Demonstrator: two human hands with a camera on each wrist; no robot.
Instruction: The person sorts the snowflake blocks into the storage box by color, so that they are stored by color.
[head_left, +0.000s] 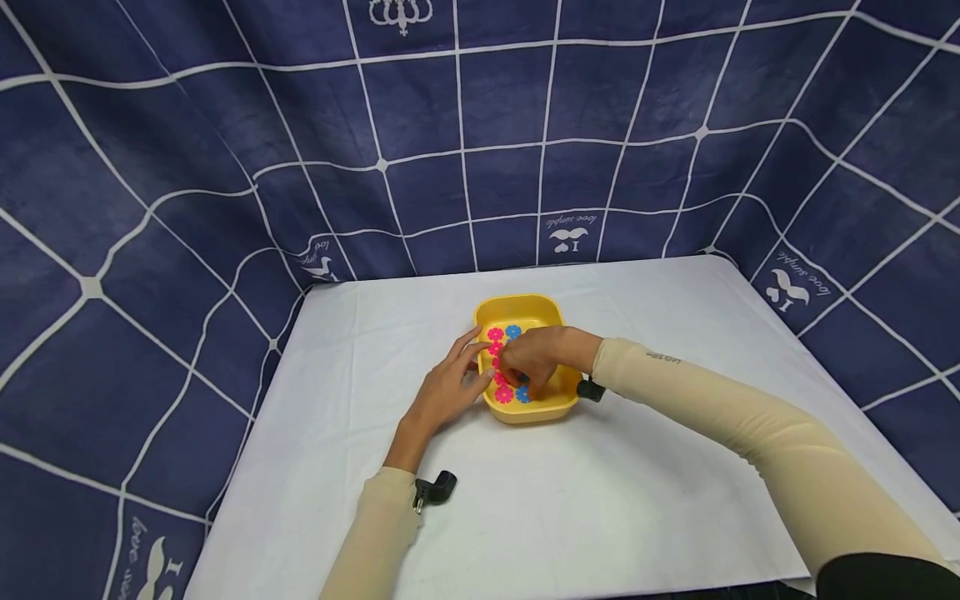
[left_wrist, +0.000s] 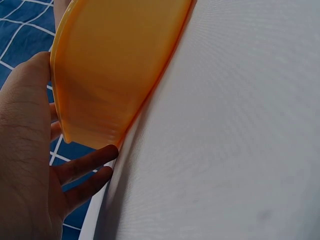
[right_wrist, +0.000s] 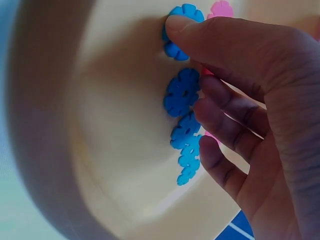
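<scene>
A yellow plastic tray (head_left: 517, 302) stands on the white cloth. Inside, along its left side, lie a column of pink flower-shaped discs (head_left: 504, 394) and beside it a column of blue ones (right_wrist: 181, 92). My left hand (head_left: 444, 392) rests against the tray's left rim, its fingers extended and spread; two of them hang below the rim in the left wrist view. My right hand (head_left: 536, 354) reaches into the tray from the right. Its thumb and fingers pinch a blue flower disc (right_wrist: 176, 51) at the top of the blue row; the index fingertip is hidden behind the thumb.
A white cloth (head_left: 637, 483) covers the table around the tray. Dark blue curtains (head_left: 502, 100) with white grid lines rise at the back and both sides. Small black wrist devices (head_left: 437, 488) sit on both arms.
</scene>
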